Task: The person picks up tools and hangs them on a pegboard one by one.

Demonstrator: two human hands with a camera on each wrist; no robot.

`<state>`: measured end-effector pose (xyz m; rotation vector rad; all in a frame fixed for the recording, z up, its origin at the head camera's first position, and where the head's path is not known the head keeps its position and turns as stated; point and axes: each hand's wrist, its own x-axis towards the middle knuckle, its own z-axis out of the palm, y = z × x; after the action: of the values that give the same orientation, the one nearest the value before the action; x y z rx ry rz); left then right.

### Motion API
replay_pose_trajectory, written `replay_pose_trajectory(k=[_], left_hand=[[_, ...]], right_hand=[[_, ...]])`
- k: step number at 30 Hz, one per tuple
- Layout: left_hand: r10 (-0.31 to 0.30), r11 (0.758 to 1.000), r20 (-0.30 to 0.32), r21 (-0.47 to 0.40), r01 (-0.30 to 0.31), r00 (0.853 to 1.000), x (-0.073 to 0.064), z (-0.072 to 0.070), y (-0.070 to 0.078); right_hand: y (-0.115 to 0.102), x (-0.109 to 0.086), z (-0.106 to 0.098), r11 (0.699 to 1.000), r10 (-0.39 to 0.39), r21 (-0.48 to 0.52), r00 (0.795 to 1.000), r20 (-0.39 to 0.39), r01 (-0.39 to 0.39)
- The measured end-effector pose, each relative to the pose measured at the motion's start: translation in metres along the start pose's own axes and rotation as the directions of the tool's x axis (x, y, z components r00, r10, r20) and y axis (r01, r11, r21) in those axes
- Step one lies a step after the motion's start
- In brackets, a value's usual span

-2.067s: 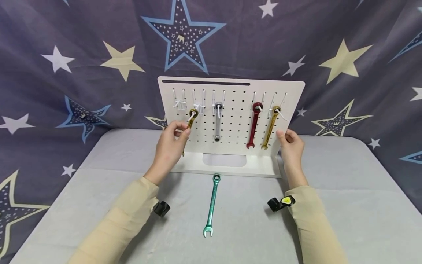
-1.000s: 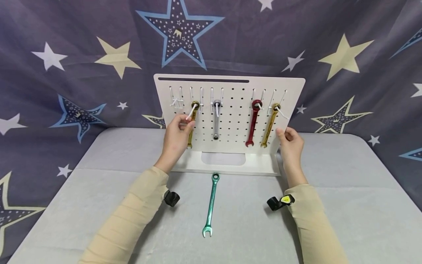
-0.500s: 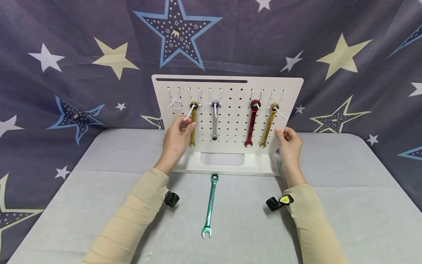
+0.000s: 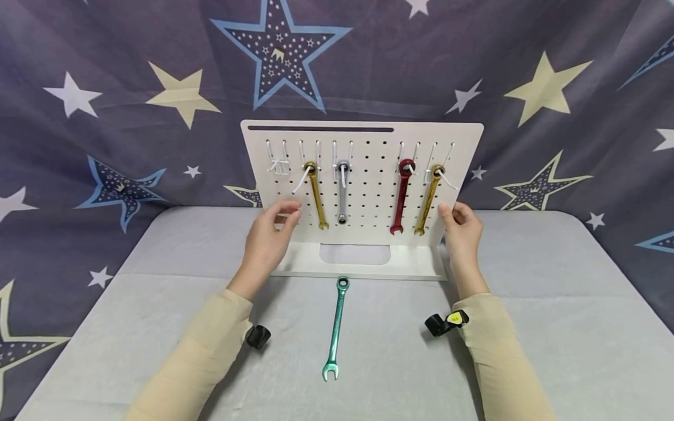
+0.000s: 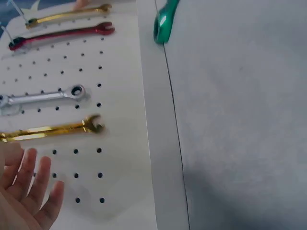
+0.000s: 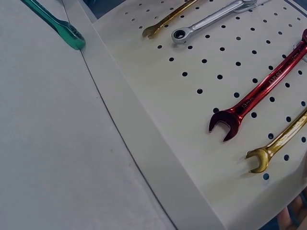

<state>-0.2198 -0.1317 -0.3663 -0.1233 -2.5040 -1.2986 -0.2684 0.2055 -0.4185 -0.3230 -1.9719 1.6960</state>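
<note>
A white pegboard (image 4: pixel 374 204) stands on the table with wrenches hanging from its hooks. On the left a gold wrench (image 4: pixel 317 199) hangs tilted, its lower end swung right. My left hand (image 4: pixel 267 237) is just beside it, fingers loosely bent and holding nothing; the left wrist view shows the fingers (image 5: pixel 42 179) spread near the gold wrench. My right hand (image 4: pixel 464 237) pinches the board's right edge between thumb and fingers. Near it hang another gold wrench (image 4: pixel 429 202) and a red wrench (image 4: pixel 402 199). A silver wrench (image 4: pixel 343 196) hangs left of the middle.
A green wrench (image 4: pixel 336 330) lies on the grey table (image 4: pixel 400 351) in front of the board's base, ring end toward it. A bare white hook (image 4: pixel 279 166) sits at the board's upper left. A star-patterned curtain (image 4: pixel 379 64) hangs behind.
My left hand has let go of the left gold wrench, now on its hook, and drawn back to the left and down. The wrench has swung rightward. My right hand stays at the board's edge.
</note>
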Motion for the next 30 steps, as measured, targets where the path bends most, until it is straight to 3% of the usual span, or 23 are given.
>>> replay_pose_trajectory(k=[10, 17, 20, 24, 30], left_hand=[[0.036, 0.999, 0.142, -0.004, -0.036, 0.989, -0.031, 0.0, 0.013], [0.021, 0.999, 0.256, 0.041, -0.032, 0.966, -0.047, 0.005, 0.02], [-0.008, 0.996, 0.315, 0.083, -0.019, 0.949, -0.055, 0.007, 0.024], [-0.048, 0.994, 0.401, 0.113, 0.003, 0.915, -0.064, 0.012, 0.029], [-0.093, 0.995, 0.491, 0.081, 0.061, 0.866, -0.072, 0.022, 0.025]], right_hand=[[-0.001, -0.001, 0.0, 1.0, 0.014, 0.004, 1.0, -0.001, -0.014], [-0.003, 0.001, 0.001, 1.0, 0.005, 0.006, 1.0, 0.004, -0.005], [-0.003, 0.001, 0.002, 1.0, 0.004, 0.011, 1.0, 0.008, -0.004], [-0.002, 0.001, 0.002, 1.0, 0.005, 0.016, 1.0, 0.007, -0.005], [-0.002, 0.001, 0.001, 1.0, 0.025, 0.006, 1.0, 0.007, -0.025]])
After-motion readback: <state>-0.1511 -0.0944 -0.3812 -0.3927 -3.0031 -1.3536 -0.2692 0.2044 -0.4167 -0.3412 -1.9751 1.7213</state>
